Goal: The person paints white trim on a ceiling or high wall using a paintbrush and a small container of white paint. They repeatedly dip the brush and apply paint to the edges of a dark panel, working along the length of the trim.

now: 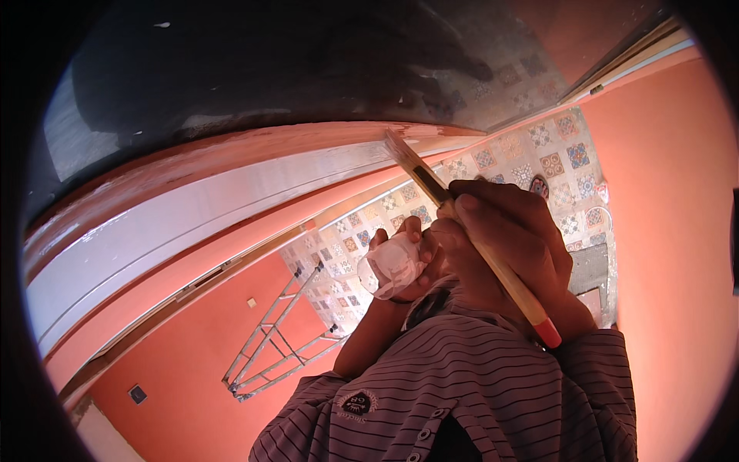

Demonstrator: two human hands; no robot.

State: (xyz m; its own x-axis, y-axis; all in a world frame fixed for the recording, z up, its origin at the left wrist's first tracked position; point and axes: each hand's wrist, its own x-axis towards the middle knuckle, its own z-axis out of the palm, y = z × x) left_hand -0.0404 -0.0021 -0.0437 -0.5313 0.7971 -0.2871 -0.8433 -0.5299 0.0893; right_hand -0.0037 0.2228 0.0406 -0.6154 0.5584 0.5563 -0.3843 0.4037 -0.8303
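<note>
1. Head view: the right hand's [512, 239] grip pinches the brush [504, 279] between thumb and fingers, likely to steer its bristles [399, 148], which are at the pink edging [308, 137]; contact is unclear.
2. The left hand's [431, 266] grip curls around a translucent container [391, 266], seemingly to keep it near.
3. The brush slants, pale bristles uppermost, its wooden handle red-ended.

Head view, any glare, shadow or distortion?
In the head view, the pale cup is brightly lit, the striped shirt shaded; there too, the dark glossy panel mirrors floor tiles and shows pale glare; the head view's fisheye bends the white band, with black filling the corners.
</note>
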